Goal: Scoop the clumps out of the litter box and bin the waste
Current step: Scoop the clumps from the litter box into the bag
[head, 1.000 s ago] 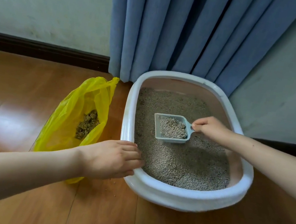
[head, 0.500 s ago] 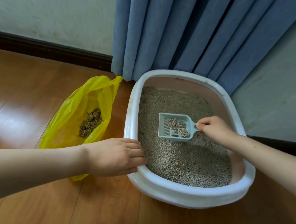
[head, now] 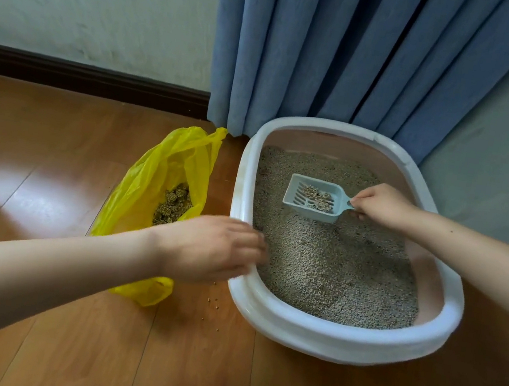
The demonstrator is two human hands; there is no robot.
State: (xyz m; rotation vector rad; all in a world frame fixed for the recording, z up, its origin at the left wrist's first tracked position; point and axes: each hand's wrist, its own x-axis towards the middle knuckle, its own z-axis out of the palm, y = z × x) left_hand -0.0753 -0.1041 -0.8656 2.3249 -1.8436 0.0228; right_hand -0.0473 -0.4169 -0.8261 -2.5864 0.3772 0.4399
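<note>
Clumps sat in the grey scoop, held just above the litter in the white litter box; the right hand pinched its handle, fingers curled round it; the left hand was blurred, fingers together over the box's near rim; beside its wrist lay the yellow bag with waste inside.

Your left forearm reaches in from the lower left, bare to the wrist, and your left hand lies palm down, fingers roughly straight and blurred at the tips. Your right arm comes in from the right edge; your right hand is curled, knuckles up, pinching a thin handle.
</note>
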